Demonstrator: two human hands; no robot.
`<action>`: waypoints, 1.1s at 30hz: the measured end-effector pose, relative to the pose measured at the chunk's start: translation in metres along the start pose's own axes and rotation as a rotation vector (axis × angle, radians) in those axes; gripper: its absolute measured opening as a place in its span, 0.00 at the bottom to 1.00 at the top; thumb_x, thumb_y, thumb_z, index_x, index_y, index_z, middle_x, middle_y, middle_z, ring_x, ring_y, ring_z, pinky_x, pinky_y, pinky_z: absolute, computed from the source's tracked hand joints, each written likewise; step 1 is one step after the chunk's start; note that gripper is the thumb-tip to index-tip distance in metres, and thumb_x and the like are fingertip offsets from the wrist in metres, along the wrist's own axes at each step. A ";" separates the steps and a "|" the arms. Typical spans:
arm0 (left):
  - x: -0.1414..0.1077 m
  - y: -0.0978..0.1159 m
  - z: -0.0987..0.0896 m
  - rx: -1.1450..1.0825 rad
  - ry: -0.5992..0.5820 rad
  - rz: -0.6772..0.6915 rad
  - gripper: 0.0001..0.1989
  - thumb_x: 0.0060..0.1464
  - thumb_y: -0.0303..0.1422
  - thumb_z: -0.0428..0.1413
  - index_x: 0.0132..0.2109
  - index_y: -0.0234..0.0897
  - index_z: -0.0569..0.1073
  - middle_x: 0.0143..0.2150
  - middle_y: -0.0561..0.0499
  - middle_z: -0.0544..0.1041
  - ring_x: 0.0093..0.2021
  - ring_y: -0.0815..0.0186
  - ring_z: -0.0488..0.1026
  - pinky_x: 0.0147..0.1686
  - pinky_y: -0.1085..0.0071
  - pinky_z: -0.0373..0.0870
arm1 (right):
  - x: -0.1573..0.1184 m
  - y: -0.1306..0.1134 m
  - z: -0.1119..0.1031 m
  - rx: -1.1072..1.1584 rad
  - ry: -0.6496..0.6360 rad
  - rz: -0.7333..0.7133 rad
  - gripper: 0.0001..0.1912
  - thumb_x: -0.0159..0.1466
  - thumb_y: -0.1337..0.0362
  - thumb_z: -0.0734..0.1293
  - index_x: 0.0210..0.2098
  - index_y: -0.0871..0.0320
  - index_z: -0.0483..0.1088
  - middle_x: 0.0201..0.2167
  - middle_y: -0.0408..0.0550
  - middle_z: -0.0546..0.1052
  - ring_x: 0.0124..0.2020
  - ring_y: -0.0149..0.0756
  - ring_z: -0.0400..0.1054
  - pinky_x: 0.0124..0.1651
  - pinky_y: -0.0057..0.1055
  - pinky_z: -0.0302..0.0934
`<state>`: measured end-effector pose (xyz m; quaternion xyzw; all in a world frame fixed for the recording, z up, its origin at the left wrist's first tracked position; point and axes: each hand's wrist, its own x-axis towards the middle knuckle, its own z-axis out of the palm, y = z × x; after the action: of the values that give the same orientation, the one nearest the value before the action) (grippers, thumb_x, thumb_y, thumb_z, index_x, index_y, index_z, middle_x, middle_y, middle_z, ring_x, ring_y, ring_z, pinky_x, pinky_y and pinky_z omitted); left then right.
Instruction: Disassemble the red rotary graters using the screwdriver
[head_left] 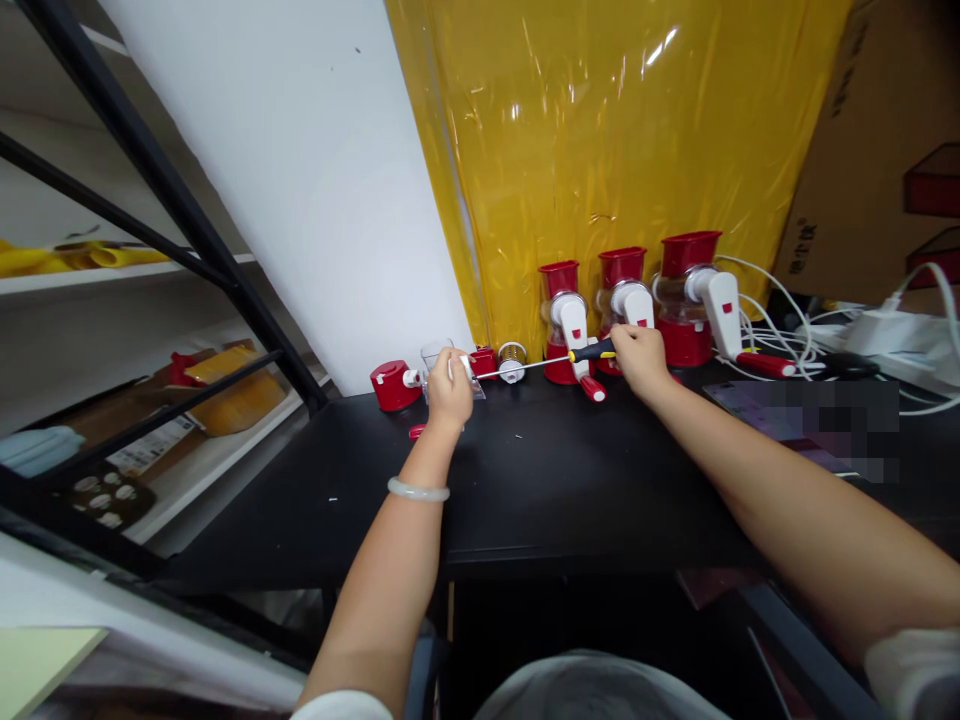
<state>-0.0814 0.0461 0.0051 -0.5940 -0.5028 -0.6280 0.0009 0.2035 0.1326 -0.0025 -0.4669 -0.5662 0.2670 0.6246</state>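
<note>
While right grip (636, 362) holds screwdriver (594, 350), left grip (450, 388) white part (467, 366), carton characters (804, 247) blurred

Cardboard box (832, 180), right: a short line of dark Chinese characters (803, 249) runs steeply up the lower left of its printed face, the middle one probably 尘 ("dust"), with a small circular mark (801, 223) at the upper end of the line; a second line of dark print (850, 65), higher on the same face, is too blurred to read. Shelf carton (97, 408), left: a white label (160, 445) on its side carries dark print, too small to decipher.
</note>
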 end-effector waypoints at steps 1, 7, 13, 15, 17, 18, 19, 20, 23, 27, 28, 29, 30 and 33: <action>0.000 0.000 0.000 -0.012 -0.008 -0.025 0.19 0.69 0.47 0.46 0.36 0.40 0.69 0.24 0.55 0.68 0.17 0.69 0.67 0.17 0.71 0.66 | 0.000 0.000 -0.001 -0.002 0.004 -0.007 0.14 0.60 0.62 0.62 0.18 0.57 0.69 0.11 0.39 0.62 0.19 0.34 0.58 0.26 0.31 0.51; 0.003 0.000 0.002 -0.102 0.005 -0.169 0.19 0.68 0.46 0.46 0.34 0.40 0.69 0.20 0.56 0.66 0.15 0.68 0.66 0.15 0.70 0.66 | -0.007 -0.010 -0.004 -0.021 0.043 -0.100 0.13 0.60 0.65 0.60 0.20 0.56 0.66 0.15 0.41 0.62 0.24 0.34 0.60 0.29 0.30 0.53; 0.007 -0.002 0.005 -0.205 -0.033 -0.301 0.19 0.67 0.45 0.46 0.32 0.40 0.70 0.15 0.57 0.64 0.13 0.68 0.64 0.14 0.71 0.65 | -0.014 -0.020 -0.008 -0.035 0.076 -0.193 0.14 0.62 0.64 0.60 0.20 0.55 0.65 0.18 0.43 0.64 0.28 0.36 0.64 0.32 0.30 0.56; 0.007 -0.002 0.005 -0.217 -0.066 -0.360 0.19 0.66 0.45 0.46 0.32 0.40 0.70 0.14 0.58 0.63 0.13 0.67 0.64 0.14 0.71 0.66 | -0.015 -0.020 -0.009 -0.054 0.079 -0.207 0.15 0.63 0.63 0.60 0.20 0.55 0.65 0.18 0.43 0.64 0.28 0.36 0.63 0.32 0.30 0.56; 0.007 -0.003 0.005 -0.205 -0.083 -0.392 0.19 0.66 0.45 0.45 0.32 0.40 0.70 0.14 0.58 0.63 0.13 0.67 0.64 0.15 0.70 0.67 | -0.015 -0.020 -0.008 -0.063 0.076 -0.213 0.15 0.63 0.62 0.60 0.20 0.55 0.65 0.18 0.43 0.64 0.27 0.36 0.63 0.32 0.30 0.55; 0.007 -0.003 0.005 -0.194 -0.084 -0.397 0.19 0.66 0.44 0.45 0.32 0.40 0.70 0.14 0.58 0.63 0.13 0.67 0.64 0.16 0.70 0.67 | -0.015 -0.020 -0.008 -0.057 0.071 -0.212 0.16 0.63 0.62 0.60 0.20 0.55 0.65 0.17 0.43 0.65 0.27 0.35 0.63 0.32 0.30 0.55; 0.007 -0.003 0.004 -0.180 -0.080 -0.394 0.19 0.66 0.44 0.44 0.33 0.40 0.69 0.14 0.58 0.63 0.13 0.67 0.64 0.16 0.70 0.67 | -0.014 -0.020 -0.008 -0.044 0.060 -0.208 0.16 0.63 0.62 0.60 0.20 0.55 0.65 0.17 0.43 0.65 0.27 0.35 0.62 0.32 0.30 0.55; 0.007 -0.002 0.004 -0.165 -0.071 -0.385 0.19 0.66 0.45 0.44 0.33 0.40 0.69 0.14 0.58 0.63 0.13 0.66 0.64 0.16 0.70 0.67 | -0.013 -0.020 -0.007 -0.030 0.047 -0.200 0.15 0.63 0.62 0.61 0.20 0.55 0.65 0.17 0.43 0.65 0.26 0.35 0.62 0.32 0.30 0.55; 0.006 0.000 0.004 -0.131 -0.040 -0.326 0.19 0.66 0.46 0.45 0.33 0.40 0.69 0.15 0.58 0.63 0.14 0.67 0.64 0.16 0.71 0.65 | -0.007 -0.021 -0.007 0.010 -0.023 -0.146 0.14 0.63 0.62 0.62 0.22 0.56 0.68 0.17 0.41 0.65 0.24 0.33 0.62 0.30 0.29 0.56; 0.002 0.002 0.003 -0.054 -0.015 -0.164 0.20 0.67 0.47 0.44 0.34 0.40 0.69 0.19 0.56 0.66 0.16 0.67 0.65 0.18 0.70 0.64 | 0.002 -0.020 -0.006 0.094 -0.116 0.012 0.06 0.62 0.63 0.64 0.29 0.55 0.70 0.18 0.39 0.68 0.19 0.31 0.62 0.25 0.27 0.55; 0.001 0.002 0.002 -0.009 -0.006 -0.104 0.20 0.67 0.47 0.44 0.34 0.40 0.69 0.21 0.55 0.68 0.17 0.67 0.66 0.19 0.70 0.65 | 0.004 -0.020 -0.006 0.110 -0.142 0.067 0.05 0.62 0.63 0.65 0.30 0.55 0.69 0.16 0.38 0.67 0.17 0.31 0.60 0.22 0.27 0.53; 0.000 0.002 0.000 0.040 0.003 -0.036 0.19 0.67 0.46 0.44 0.35 0.40 0.70 0.23 0.54 0.70 0.19 0.67 0.68 0.21 0.69 0.66 | 0.006 -0.019 -0.006 0.122 -0.182 0.126 0.06 0.63 0.63 0.64 0.30 0.55 0.68 0.15 0.37 0.65 0.15 0.30 0.58 0.20 0.27 0.50; -0.001 0.001 -0.002 0.086 0.014 0.036 0.19 0.68 0.46 0.44 0.36 0.40 0.70 0.25 0.53 0.72 0.21 0.66 0.69 0.23 0.69 0.67 | 0.007 -0.018 -0.006 0.131 -0.238 0.185 0.08 0.65 0.61 0.64 0.29 0.55 0.67 0.13 0.37 0.63 0.13 0.29 0.54 0.18 0.26 0.46; -0.004 -0.001 -0.008 0.196 0.042 0.258 0.21 0.68 0.46 0.42 0.39 0.39 0.72 0.29 0.49 0.75 0.27 0.63 0.73 0.30 0.66 0.70 | 0.008 -0.016 -0.007 0.137 -0.430 0.347 0.18 0.70 0.56 0.59 0.25 0.55 0.64 0.09 0.39 0.60 0.10 0.26 0.45 0.16 0.26 0.37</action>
<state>-0.0873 0.0390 0.0031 -0.6375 -0.4808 -0.5830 0.1501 0.2093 0.1310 0.0161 -0.4461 -0.5779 0.5007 0.4651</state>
